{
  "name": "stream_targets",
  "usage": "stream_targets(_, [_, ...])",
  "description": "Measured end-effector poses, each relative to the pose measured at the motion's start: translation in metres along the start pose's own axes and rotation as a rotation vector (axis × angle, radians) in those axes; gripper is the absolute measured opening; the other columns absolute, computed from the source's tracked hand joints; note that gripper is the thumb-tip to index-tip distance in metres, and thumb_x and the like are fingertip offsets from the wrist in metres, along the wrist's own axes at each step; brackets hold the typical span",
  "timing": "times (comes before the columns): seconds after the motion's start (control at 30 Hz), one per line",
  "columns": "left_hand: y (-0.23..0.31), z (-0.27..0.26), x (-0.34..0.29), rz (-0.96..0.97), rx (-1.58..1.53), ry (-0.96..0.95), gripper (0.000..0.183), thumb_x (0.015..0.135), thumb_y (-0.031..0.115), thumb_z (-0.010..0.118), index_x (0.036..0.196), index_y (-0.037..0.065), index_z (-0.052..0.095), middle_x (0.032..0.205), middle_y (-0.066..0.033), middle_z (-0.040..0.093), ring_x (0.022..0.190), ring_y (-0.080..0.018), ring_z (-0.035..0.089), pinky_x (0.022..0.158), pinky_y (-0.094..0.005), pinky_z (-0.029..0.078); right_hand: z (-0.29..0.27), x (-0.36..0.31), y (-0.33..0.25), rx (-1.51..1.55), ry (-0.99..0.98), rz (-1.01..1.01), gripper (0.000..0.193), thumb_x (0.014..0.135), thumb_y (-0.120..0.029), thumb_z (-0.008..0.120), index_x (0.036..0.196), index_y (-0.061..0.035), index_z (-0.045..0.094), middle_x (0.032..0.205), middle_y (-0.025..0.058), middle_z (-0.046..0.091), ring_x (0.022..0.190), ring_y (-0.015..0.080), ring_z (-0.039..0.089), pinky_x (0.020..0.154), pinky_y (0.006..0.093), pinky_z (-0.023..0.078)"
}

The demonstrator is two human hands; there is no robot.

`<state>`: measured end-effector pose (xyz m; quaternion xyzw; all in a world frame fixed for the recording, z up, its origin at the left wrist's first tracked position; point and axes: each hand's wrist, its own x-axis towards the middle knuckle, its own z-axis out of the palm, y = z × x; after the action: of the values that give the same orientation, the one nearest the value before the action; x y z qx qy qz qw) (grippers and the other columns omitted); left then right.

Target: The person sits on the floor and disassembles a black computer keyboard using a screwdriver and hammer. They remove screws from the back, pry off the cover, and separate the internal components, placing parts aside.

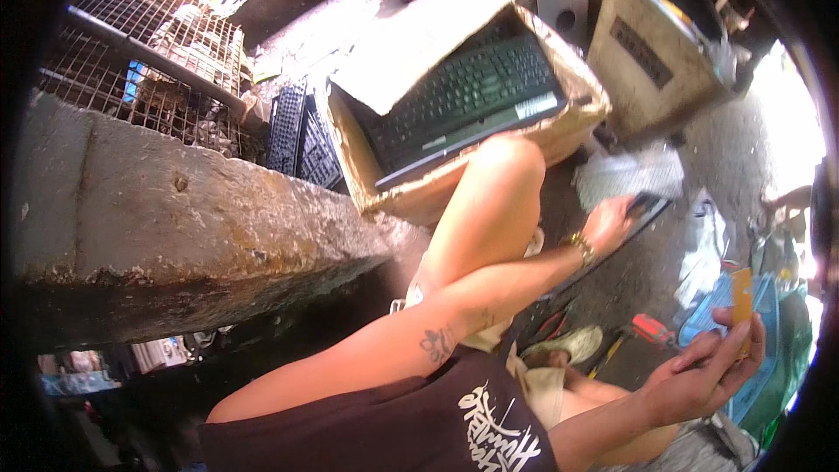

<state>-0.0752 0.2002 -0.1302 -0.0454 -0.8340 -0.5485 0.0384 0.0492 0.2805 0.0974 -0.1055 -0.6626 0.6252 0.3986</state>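
Observation:
My left hand (607, 225), with a gold band at the wrist, is closed on the upper end of a long, thin black panel (645, 220). The panel slants down beside my leg, and my forearm hides part of it; its kind I cannot make out. On the right, my right hand (703, 367) pinches a small flat yellow piece (742, 297) between thumb and fingers, holding it upright. A red screwdriver (654, 330) lies on the ground between my two hands. Just past my right hand is a light blue plastic basket (765, 358).
An open cardboard box (568, 127) holding black keyboards (476, 79) stands beyond my knee. More keyboards (301, 135) lean left of it, by a thick concrete ledge (201, 218). A worn tan bin (651, 52), crumpled white sheets (629, 177) and a wire cage (166, 44) are around.

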Motion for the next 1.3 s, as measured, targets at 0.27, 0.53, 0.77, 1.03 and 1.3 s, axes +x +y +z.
stream_targets(0.27, [-0.015, 0.011, -0.005, 0.019, -0.059, 0.122, 0.04, 0.094, 0.031, 0.062, 0.118, -0.001, 0.064, 0.106, -0.0263, 0.068, 0.101, -0.0437, 0.065, 0.087, -0.0467, 0.051, 0.026, 0.006, -0.015, 0.069, -0.198, -0.151, 0.023, 0.102, -0.012, 0.054, 0.119, 0.0038, 0.055, 0.091, 0.018, 0.067, 0.044, 0.0047, 0.043, 0.048, 0.0159, 0.037])
stream_targets(0.53, [0.003, -0.003, -0.018, -0.218, -0.132, -0.093, 0.046, 0.091, 0.021, 0.061, 0.125, -0.011, 0.058, 0.071, -0.0235, 0.064, 0.06, -0.0247, 0.064, 0.061, -0.0386, 0.051, 0.068, 0.072, 0.028, -0.501, -0.293, -0.122, 0.043, 0.094, -0.026, 0.069, 0.128, -0.0012, 0.058, 0.091, 0.0095, 0.07, 0.082, 0.0108, 0.064, 0.071, 0.0257, 0.049])
stream_targets(0.77, [-0.037, 0.01, -0.011, -0.134, -0.257, 0.015, 0.047, 0.085, 0.005, 0.063, 0.129, -0.009, 0.057, 0.058, -0.0046, 0.055, 0.048, -0.0111, 0.048, 0.044, -0.033, 0.042, -0.037, 0.023, 0.071, -0.327, -0.227, 0.336, 0.027, 0.093, -0.019, 0.069, 0.115, -0.0044, 0.066, 0.083, 0.003, 0.068, 0.076, 0.0087, 0.061, 0.066, 0.0257, 0.047])
stream_targets(1.03, [-0.016, -0.01, -0.013, -0.059, -0.299, -0.163, 0.027, 0.088, 0.011, 0.075, 0.111, -0.002, 0.068, 0.101, -0.0027, 0.073, 0.086, -0.0071, 0.061, 0.079, -0.0264, 0.051, -0.075, 0.003, 0.131, -0.355, -0.212, 0.387, 0.023, 0.092, -0.017, 0.069, 0.111, -0.0047, 0.07, 0.089, 0.0043, 0.07, 0.083, 0.011, 0.064, 0.075, 0.0262, 0.049])
stream_targets(1.3, [-0.008, -0.001, -0.027, -0.236, -0.391, -0.212, 0.028, 0.085, 0.009, 0.076, 0.11, -0.001, 0.068, 0.1, -0.0097, 0.073, 0.088, -0.015, 0.066, 0.082, -0.0317, 0.053, -0.025, 0.004, 0.166, -0.791, -0.402, 0.27, 0.033, 0.089, -0.033, 0.072, 0.099, -0.0012, 0.069, 0.085, 0.0172, 0.071, 0.08, 0.0316, 0.069, 0.072, 0.0381, 0.053])
